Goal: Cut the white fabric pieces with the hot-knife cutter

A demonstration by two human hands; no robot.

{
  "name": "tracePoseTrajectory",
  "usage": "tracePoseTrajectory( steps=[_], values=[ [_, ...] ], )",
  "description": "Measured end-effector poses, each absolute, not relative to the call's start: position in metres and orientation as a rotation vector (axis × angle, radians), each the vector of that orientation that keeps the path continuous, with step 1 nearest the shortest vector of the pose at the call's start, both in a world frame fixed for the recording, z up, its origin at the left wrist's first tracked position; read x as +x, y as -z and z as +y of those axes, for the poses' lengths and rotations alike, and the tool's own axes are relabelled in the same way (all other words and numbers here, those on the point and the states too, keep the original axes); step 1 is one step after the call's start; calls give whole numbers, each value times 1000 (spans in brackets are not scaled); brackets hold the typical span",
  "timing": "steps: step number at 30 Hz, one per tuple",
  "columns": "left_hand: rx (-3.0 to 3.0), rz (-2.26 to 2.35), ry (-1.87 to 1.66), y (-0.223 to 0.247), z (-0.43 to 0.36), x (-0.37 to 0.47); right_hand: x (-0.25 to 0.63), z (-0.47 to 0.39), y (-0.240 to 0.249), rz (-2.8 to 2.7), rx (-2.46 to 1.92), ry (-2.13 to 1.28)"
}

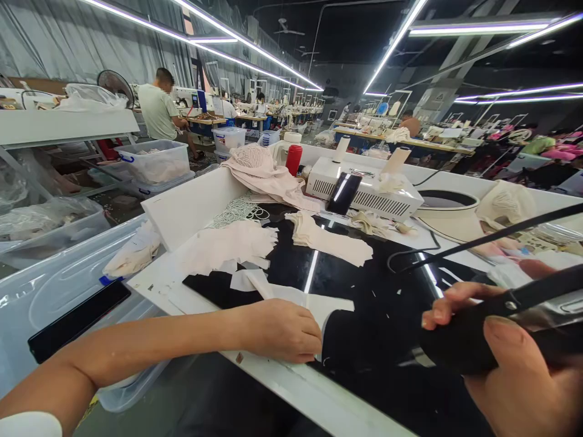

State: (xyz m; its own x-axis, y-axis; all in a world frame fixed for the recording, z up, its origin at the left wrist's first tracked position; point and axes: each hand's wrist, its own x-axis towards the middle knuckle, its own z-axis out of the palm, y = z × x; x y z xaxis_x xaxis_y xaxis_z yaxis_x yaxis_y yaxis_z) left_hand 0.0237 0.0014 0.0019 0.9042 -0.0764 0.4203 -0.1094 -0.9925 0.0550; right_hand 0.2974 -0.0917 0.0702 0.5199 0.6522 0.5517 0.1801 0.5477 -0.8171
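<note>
Pale fabric panel (334,303), lying on the glossy black work surface (387,340), near its front edge. To the left, a heap of pale pink fabric pieces (228,243). At the panel's near side, left hand (282,331) with fingers bunched, pinching or merely pressing impossible to tell. Behind, cream cut pieces (332,240). Rightmost, right hand (523,388) wrapped round a black-handled tool (460,340), apart from the panel. Apparently midway on this panel; heap and cream pieces either finished or waiting, impossible to tell

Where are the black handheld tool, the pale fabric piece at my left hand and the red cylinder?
Black handheld tool (462,341): head view, on its dark body.
Pale fabric piece (327,304): head view, on its flat face.
Red cylinder (294,160): head view, mid-side.
</note>
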Motion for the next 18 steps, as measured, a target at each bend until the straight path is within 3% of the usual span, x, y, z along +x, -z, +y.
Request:
tracePoseTrajectory(
  steps=[8,18],
  values=[
    [2552,170,-692,13,1,31,224,-103,-74,-877,-850,-462],
    [2442,165,-743,13,-1,37,199,-86,-73,-892,-784,-423]
  ],
)
